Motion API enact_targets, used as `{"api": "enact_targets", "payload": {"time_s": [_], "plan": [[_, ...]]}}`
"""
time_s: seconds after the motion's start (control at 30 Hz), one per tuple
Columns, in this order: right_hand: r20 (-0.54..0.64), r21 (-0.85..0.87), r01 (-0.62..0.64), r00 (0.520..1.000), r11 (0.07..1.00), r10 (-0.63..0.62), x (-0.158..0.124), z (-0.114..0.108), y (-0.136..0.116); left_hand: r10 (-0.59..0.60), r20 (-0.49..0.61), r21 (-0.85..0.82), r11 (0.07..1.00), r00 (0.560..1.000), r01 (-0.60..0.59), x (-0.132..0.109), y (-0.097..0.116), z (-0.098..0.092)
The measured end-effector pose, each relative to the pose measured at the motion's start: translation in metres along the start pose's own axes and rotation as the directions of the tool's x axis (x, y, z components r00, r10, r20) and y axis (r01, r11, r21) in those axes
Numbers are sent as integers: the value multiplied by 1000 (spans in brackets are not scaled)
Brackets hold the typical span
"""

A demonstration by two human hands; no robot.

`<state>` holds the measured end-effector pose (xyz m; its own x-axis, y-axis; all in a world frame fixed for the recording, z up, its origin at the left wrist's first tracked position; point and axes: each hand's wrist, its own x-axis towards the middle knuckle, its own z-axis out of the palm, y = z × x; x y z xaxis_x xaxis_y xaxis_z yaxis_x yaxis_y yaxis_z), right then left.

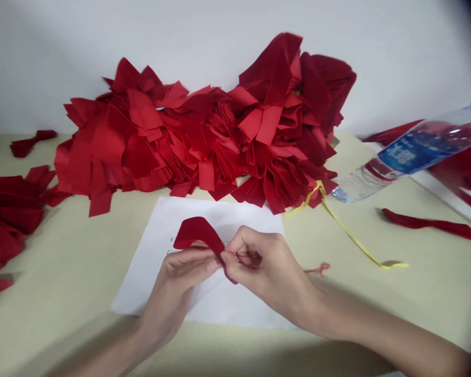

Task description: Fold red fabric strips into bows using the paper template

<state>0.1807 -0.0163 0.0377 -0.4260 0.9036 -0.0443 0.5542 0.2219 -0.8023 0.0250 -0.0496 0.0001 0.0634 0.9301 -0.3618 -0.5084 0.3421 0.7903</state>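
Red fabric strip (pixel 198 234) is pinched by L hand (pixel 172 283) and R hand (pixel 259 267), fingers pressed together, above white paper sheet (pixel 153 220) mid-worktop (pixel 43 293). Red thread (pixel 243 256) prob. wound on strip, view partly hidden. Large heap of red strips (pixel 204 141) is left at back edge, so most appears undone.

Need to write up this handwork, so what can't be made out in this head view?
In the head view:
The red fabric strip where it is pinched: the left hand and right hand hide how the red thread meets it.
The drawn lines on the white paper sheet: mostly hidden by the strip and hands.
The water bottle: its cap is cut off by the right edge, and its label text is blurred.
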Motion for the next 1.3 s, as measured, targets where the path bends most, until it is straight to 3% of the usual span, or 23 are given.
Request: {"api": "enact_targets", "payload": {"time_s": [0.2, 0.37, 0.6, 0.8, 1.0, 1.1, 1.2, 1.3], "plan": [[43, 18, -35, 998, 999, 34, 0, 2, 1, -37, -61, 33, 999, 997, 39, 1, -4, 0], [115, 155, -52, 993, 987, 34, 3, -1, 5, -28, 76, 84, 996, 997, 21, 1, 2, 0], [265, 350, -61, 964, 935, -36, 18, -28, 8, -69, 249, 21, 998, 966, 66, 4, 10, -6], [360, 441, -85, 929, 893, -90, 22, -34, 6, -162, 422, -75, 974, 892, 212, 7, 10, -8], [498, 505, -157, 856, 849, -138, 20, -27, 10, -210, 646, -160, 903, 734, 399, 1, 6, -10], [513, 568, -166, 838, 806, -189, 20, -23, 11, -241, 689, -155, 872, 683, 464, -3, 1, -10], [497, 616, -169, 841, 769, -213, 21, -21, 11, -244, 705, -149, 868, 666, 475, -6, -3, -7], [495, 603, -150, 841, 784, -219, 21, -26, 11, -216, 663, -163, 893, 717, 420, -5, -2, -5]]}}
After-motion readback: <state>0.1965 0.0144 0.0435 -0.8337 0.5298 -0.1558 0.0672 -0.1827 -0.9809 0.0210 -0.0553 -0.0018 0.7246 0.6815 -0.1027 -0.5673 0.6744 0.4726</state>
